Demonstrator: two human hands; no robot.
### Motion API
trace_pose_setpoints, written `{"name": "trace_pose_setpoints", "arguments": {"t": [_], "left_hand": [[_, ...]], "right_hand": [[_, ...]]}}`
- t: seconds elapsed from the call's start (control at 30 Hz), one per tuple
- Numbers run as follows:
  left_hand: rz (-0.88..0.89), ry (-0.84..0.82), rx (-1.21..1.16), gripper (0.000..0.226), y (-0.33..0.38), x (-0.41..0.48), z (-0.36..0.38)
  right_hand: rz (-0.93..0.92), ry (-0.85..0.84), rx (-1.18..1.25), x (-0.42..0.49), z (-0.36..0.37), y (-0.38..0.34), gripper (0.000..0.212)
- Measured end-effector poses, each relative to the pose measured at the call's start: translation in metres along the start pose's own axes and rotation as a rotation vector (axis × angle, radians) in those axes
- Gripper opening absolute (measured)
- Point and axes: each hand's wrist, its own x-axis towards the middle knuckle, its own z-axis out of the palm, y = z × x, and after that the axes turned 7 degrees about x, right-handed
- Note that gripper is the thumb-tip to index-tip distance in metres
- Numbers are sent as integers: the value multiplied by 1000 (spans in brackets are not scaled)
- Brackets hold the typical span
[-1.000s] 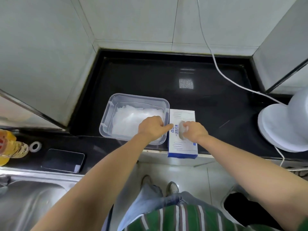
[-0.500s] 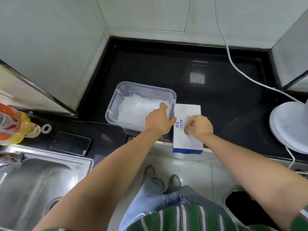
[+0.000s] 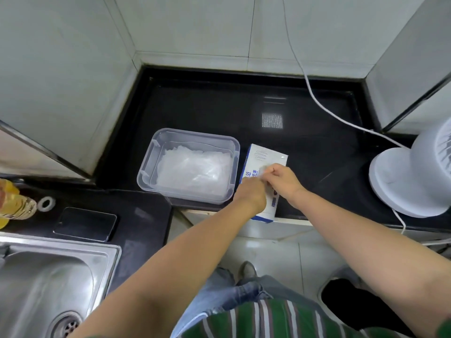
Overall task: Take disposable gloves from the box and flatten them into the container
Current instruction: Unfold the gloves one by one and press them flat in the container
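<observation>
Head view looks down on a black counter (image 3: pixel 219 111) set in a tiled corner. A clear container (image 3: pixel 195 134) sits on it, with a flat layer of thin white gloves (image 3: pixel 192 172) covering its floor. Just to its right, close beside it, lies the box (image 3: pixel 266 154), white with blue print, long side running away from the person and near end at the counter's front edge.

Both hands meet over the middle of the box. The right hand (image 3: pixel 284 181) has its fingers curled, and its thumb and fingertips pinch a bit of pale glove (image 3: pixel 261 172) at the box top. The left hand (image 3: pixel 251 195) rests on the box's left side, back of the hand up; its fingers are hidden and blurred, so I cannot tell whether it grips or only presses.

A white fan (image 3: pixel 415 176) stands at the counter's right end, and a white cable (image 3: pixel 317 101) runs from it up the wall. On the lower counter to the left lie a dark phone (image 3: pixel 85 224), a small tape roll (image 3: pixel 46 203) and a yellow bottle (image 3: pixel 14 203) at the frame's edge. A steel sink (image 3: pixel 44 284) fills the lower left corner. Below the arms show a striped shirt (image 3: pixel 268 318), jeans and one shoe (image 3: pixel 247 269) on the tiled floor.
</observation>
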Motion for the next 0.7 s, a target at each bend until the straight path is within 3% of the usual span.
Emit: {"name": "trace_pose_setpoints", "arguments": {"t": [0.17, 0.3, 0.47, 0.57, 0.7], "left_hand": [[-30, -99, -131, 46, -12, 4, 9], [-33, -124, -145, 39, -19, 7, 16], [-52, -127, -205, 38, -18, 8, 15], [-63, -67, -580, 35, -13, 6, 5], [-117, 63, -1042, 35, -13, 9, -23]], "right_hand": [[116, -10, 280, -6, -5, -4, 17], [130, 26, 432, -10, -9, -11, 8], [83, 25, 700, -11, -22, -28, 31], [68, 52, 675, -10, -28, -33, 28], [-20, 17, 543, -12, -27, -35, 4]]}}
